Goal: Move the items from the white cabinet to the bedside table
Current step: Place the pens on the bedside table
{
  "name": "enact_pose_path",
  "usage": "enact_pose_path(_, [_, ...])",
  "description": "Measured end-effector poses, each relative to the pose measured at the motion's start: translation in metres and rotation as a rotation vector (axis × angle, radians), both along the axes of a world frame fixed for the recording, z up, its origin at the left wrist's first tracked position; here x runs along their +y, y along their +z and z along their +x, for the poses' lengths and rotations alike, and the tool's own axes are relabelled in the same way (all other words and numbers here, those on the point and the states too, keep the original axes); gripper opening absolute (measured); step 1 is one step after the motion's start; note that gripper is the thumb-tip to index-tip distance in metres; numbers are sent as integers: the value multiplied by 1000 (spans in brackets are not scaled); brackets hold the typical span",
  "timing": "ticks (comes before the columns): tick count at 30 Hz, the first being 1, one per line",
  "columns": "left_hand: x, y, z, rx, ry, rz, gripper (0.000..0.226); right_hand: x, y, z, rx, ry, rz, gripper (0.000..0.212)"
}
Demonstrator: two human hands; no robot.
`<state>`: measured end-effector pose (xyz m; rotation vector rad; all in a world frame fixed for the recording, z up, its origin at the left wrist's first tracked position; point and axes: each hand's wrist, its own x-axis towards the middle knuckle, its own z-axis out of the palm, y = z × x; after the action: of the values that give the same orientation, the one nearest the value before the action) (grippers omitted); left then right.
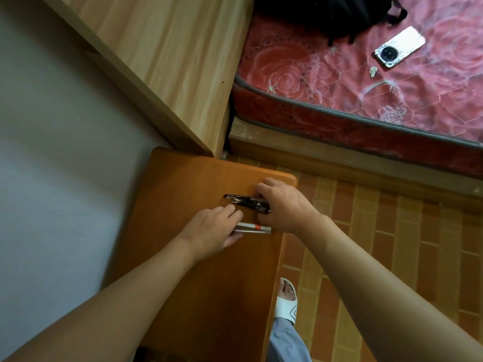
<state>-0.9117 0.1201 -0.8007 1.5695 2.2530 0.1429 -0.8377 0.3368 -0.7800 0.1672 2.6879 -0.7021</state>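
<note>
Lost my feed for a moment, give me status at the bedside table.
Left hand grips white pens. Right hand on black pens, grip unclear. Both bunches on bedside table. Nothing in the way.

Head view — steeply down, near the bedside table (198,257).

Hands: two, the left hand (213,228) and the right hand (283,207), both over the bedside table (183,270).
Black pens: a bundle (245,201) under the right hand's fingers; at least two, exact count unclear.
Light pens: two by the left hand's fingertips, one white pen with an orange band (254,226), one grey pen (251,232) touching it.
Phones: one (400,47), far beyond the right hand.
Sandalled feet: one (286,300), below the right forearm.
</note>
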Motion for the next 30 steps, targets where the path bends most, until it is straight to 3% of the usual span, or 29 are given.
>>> enact_pose_path(6, [1,3,7,44,116,24,46,10,-1,25,36,-61,28,55])
enact_pose_path(11, [-11,8,7,86,199,-12,57,12,0,44,32,-99,-2,55])
enact_pose_path(30, [5,7,18,12,336,13,32,4,-8,47,93,-162,-111,38])
